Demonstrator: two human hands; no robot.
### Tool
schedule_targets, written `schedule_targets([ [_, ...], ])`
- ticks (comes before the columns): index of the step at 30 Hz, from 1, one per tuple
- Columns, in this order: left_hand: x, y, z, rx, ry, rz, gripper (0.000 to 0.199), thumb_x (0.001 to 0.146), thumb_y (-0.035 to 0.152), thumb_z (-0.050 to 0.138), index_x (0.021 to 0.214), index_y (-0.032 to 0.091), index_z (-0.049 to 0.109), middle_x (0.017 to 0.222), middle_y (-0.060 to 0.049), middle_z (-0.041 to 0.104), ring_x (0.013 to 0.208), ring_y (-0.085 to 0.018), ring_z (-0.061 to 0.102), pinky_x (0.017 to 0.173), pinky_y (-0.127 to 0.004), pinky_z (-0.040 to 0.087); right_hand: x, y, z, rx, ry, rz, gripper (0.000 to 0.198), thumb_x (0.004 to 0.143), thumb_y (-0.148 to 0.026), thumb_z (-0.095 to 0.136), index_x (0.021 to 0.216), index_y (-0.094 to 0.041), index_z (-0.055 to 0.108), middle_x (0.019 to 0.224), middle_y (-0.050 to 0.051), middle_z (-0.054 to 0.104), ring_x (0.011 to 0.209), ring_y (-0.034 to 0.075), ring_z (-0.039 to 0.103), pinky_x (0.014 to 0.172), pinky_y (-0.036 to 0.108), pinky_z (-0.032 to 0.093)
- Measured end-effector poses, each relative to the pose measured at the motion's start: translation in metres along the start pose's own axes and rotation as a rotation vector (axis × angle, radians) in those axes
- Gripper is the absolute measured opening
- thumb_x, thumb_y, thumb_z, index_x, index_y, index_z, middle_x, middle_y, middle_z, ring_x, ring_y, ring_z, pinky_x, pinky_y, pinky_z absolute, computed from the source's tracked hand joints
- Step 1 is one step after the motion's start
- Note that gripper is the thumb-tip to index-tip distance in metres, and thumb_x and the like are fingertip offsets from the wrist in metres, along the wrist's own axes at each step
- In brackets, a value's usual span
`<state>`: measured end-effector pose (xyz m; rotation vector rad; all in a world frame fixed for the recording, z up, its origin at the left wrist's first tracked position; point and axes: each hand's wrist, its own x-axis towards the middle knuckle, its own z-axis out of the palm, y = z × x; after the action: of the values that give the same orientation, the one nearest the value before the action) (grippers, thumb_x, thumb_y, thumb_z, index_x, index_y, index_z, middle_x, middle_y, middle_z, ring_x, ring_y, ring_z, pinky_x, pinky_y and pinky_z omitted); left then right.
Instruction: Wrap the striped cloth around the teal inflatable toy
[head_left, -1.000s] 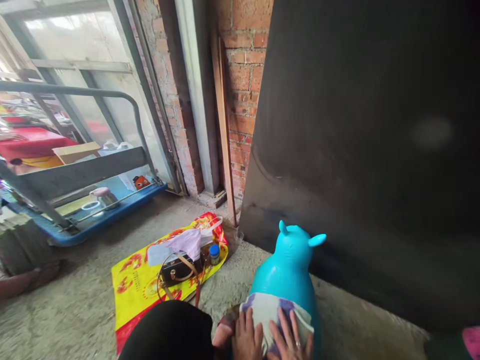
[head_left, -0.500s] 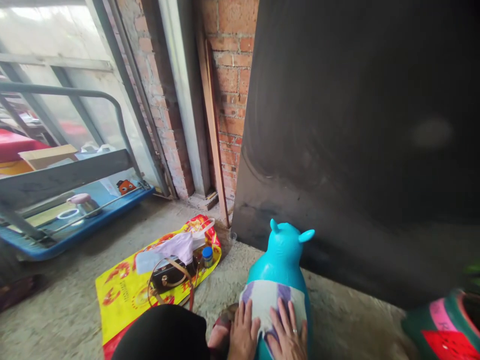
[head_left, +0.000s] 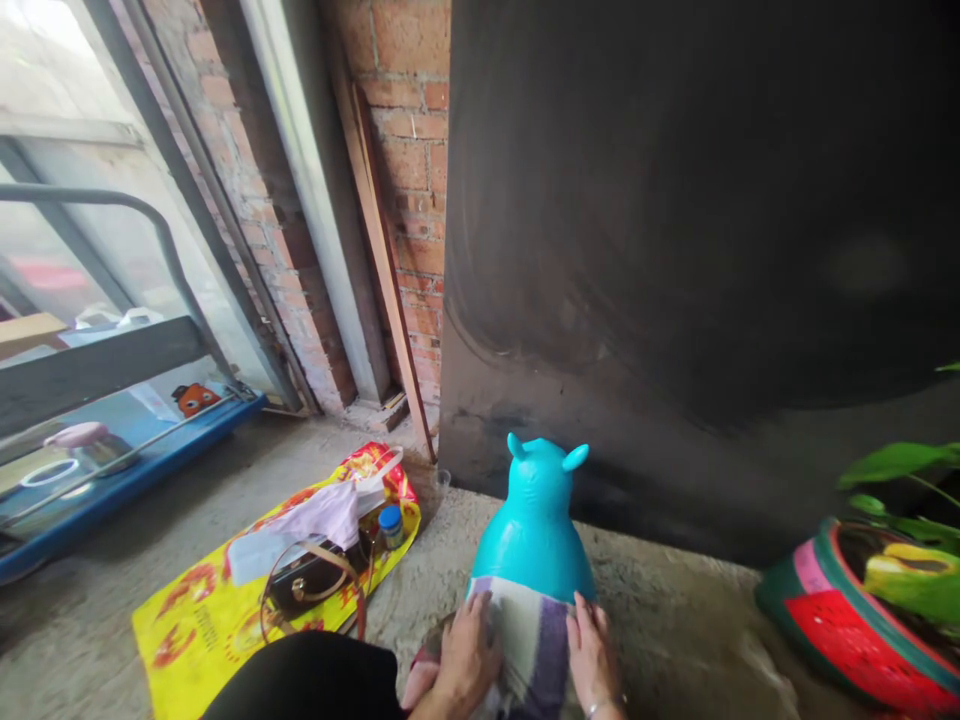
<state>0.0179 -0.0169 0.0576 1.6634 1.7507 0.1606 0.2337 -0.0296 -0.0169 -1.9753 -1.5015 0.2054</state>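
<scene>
A turquoise inflatable animal toy [head_left: 534,520] with two small ears stands on the concrete floor in front of me. A white and purple striped cloth [head_left: 529,640] lies over its back. My left hand [head_left: 461,660] presses the cloth's left side. My right hand [head_left: 594,655], with a ring on one finger, presses its right side. Both hands lie flat with the fingers spread on the cloth.
A yellow and red bag [head_left: 202,620] lies on the floor at the left with a small black handbag [head_left: 311,580], a blue-capped jar [head_left: 390,525] and a pale cloth on it. A dark metal sheet [head_left: 675,250] leans behind the toy. A painted planter [head_left: 847,610] stands at the right, a blue cart [head_left: 112,470] at the far left.
The view has swung to the right, bringing the planter into sight. My hands have moved apart from the middle of the cloth to its two sides.
</scene>
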Motion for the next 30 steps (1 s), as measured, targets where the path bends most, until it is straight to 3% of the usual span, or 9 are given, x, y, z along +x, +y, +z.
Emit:
schedule_targets([
  [4, 0.008, 0.014, -0.003, 0.005, -0.003, 0.277, 0.074, 0.068, 0.014, 0.047, 0.141, 0.019, 0.040, 0.154, -0.004, 0.036, 0.143, -0.017, 0.027, 0.120, -0.031, 0.021, -0.014, -0.018, -0.013, 0.107, -0.035, -0.101, 0.072, 0.092, -0.067, 0.010, 0.075, -0.022, 0.065, 0.078, 0.011, 0.063, 0.073, 0.022, 0.065, 0.067, 0.034, 0.054],
  [7, 0.011, 0.027, -0.002, 0.000, -0.079, 0.451, 0.069, 0.068, 0.013, 0.047, 0.136, 0.023, 0.047, 0.148, -0.003, 0.046, 0.137, -0.017, 0.038, 0.118, -0.031, 0.025, -0.017, -0.034, -0.038, 0.211, -0.081, -0.225, 0.052, 0.097, -0.056, 0.020, 0.082, -0.026, 0.060, 0.083, 0.004, 0.062, 0.080, 0.014, 0.063, 0.075, 0.024, 0.052],
  [11, 0.012, 0.036, -0.009, 0.018, -0.126, 0.445, 0.046, 0.071, 0.018, 0.047, 0.113, 0.030, 0.063, 0.114, 0.001, 0.070, 0.108, -0.017, 0.061, 0.104, -0.030, 0.040, -0.011, -0.047, -0.071, 0.330, -0.089, -0.333, 0.032, 0.099, -0.042, 0.031, 0.088, -0.026, 0.056, 0.082, 0.000, 0.060, 0.077, 0.010, 0.062, 0.071, 0.018, 0.049],
  [15, 0.009, 0.025, -0.031, 0.041, -0.130, 0.422, 0.027, 0.076, 0.030, 0.051, 0.097, 0.026, 0.068, 0.095, 0.002, 0.073, 0.088, -0.016, 0.064, 0.079, -0.025, 0.047, -0.004, -0.044, -0.090, 0.328, -0.015, -0.330, 0.025, 0.098, -0.040, 0.037, 0.088, -0.026, 0.056, 0.078, -0.002, 0.059, 0.072, 0.010, 0.062, 0.067, 0.017, 0.047],
  [19, 0.006, 0.014, -0.061, 0.080, -0.078, 0.392, 0.023, 0.076, 0.036, 0.055, 0.093, 0.025, 0.067, 0.091, 0.002, 0.072, 0.086, -0.015, 0.064, 0.075, -0.024, 0.044, 0.008, -0.049, -0.100, 0.296, 0.023, -0.341, 0.027, 0.098, -0.040, 0.037, 0.085, -0.025, 0.055, 0.077, -0.002, 0.059, 0.071, 0.011, 0.062, 0.066, 0.019, 0.048],
  [23, 0.008, 0.024, -0.097, 0.118, -0.002, 0.409, 0.020, 0.073, 0.033, 0.059, 0.090, 0.024, 0.064, 0.090, 0.002, 0.069, 0.087, -0.015, 0.062, 0.076, -0.023, 0.043, 0.036, -0.078, -0.118, 0.268, 0.035, -0.391, 0.028, 0.099, -0.037, 0.035, 0.084, -0.025, 0.056, 0.080, -0.001, 0.059, 0.072, 0.012, 0.061, 0.066, 0.022, 0.047],
  [27, 0.012, 0.049, -0.128, 0.138, 0.118, 0.450, 0.016, 0.077, 0.031, 0.054, 0.091, 0.024, 0.058, 0.096, 0.001, 0.066, 0.092, -0.015, 0.059, 0.080, -0.024, 0.042, 0.071, -0.103, -0.147, 0.276, 0.060, -0.422, 0.027, 0.099, -0.036, 0.035, 0.107, -0.025, 0.058, 0.096, 0.004, 0.060, 0.091, 0.016, 0.060, 0.081, 0.028, 0.048],
  [30, 0.012, 0.058, -0.133, 0.158, 0.156, 0.484, 0.019, 0.078, 0.027, 0.052, 0.097, 0.025, 0.055, 0.105, 0.000, 0.063, 0.100, -0.016, 0.057, 0.088, -0.026, 0.040, 0.079, -0.100, -0.160, 0.230, 0.080, -0.465, 0.030, 0.098, -0.036, 0.037, 0.120, -0.026, 0.054, 0.102, 0.005, 0.060, 0.096, 0.018, 0.059, 0.084, 0.031, 0.046],
])
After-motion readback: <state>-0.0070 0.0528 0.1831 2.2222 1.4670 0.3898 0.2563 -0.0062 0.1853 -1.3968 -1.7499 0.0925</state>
